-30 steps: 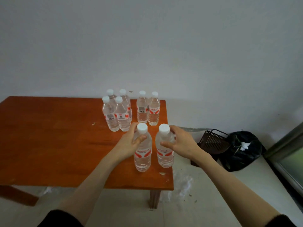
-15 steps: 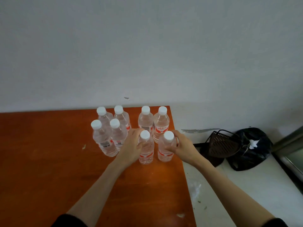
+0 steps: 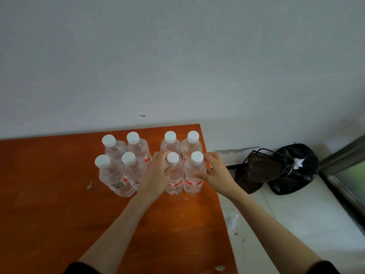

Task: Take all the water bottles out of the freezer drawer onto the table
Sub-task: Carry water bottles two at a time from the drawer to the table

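Several clear water bottles with white caps and red labels stand upright near the far right corner of the orange wooden table [image 3: 49,204]. My left hand [image 3: 156,175] is wrapped around the left front bottle [image 3: 174,182]. My right hand [image 3: 215,175] grips the right front bottle [image 3: 194,180]. Both bottles rest on the table just in front of a back pair [image 3: 180,144]. A further group of bottles [image 3: 120,165] stands to the left. The freezer drawer is not in view.
The table's right edge runs close beside the right bottle. On the white floor to the right lie a dark brown slatted basket [image 3: 262,167] and a black plastic bag [image 3: 296,169]. A window frame [image 3: 343,161] is at far right. A grey wall rises behind.
Both hands carried their bottles forward from the table's near edge and set them down right in front of the back pair. The camera moved closer to the table.
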Tool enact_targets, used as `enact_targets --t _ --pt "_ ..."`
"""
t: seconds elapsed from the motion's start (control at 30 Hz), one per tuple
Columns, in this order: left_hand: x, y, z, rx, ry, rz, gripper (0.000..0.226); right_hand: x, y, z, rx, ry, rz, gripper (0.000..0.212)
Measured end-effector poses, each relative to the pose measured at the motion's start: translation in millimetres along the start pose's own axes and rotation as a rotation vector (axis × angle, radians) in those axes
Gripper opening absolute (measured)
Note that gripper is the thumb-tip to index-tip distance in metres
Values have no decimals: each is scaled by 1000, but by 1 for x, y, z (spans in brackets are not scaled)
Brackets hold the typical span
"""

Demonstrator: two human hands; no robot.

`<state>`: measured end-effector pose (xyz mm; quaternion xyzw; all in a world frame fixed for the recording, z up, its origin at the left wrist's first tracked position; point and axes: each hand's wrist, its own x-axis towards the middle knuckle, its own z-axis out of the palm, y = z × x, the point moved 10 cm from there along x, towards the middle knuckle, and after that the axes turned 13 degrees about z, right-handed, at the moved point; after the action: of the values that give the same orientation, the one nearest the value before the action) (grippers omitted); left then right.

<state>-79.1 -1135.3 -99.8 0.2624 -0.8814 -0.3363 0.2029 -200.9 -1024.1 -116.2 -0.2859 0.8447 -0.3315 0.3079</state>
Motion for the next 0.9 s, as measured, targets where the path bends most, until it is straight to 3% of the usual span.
enact_targets --t 0.27,0.43,0.53,0.67,0.9 --pt "-13 8 2 4 -9 -68 39 -18 8 6 60 -46 12 70" --pt "-40 31 -1 111 -30 -53 55 -57 14 -24 -215 13 -52 76" --pt "-62 81 -7 254 13 97 66 -91 15 -60 -468 143 -143 75" --pt "-81 155 0 419 -52 281 73 -145 19 -114 -661 343 -207 82" --pt "-94 290 22 555 -92 571 77 -260 43 -220 -810 662 -106 90"
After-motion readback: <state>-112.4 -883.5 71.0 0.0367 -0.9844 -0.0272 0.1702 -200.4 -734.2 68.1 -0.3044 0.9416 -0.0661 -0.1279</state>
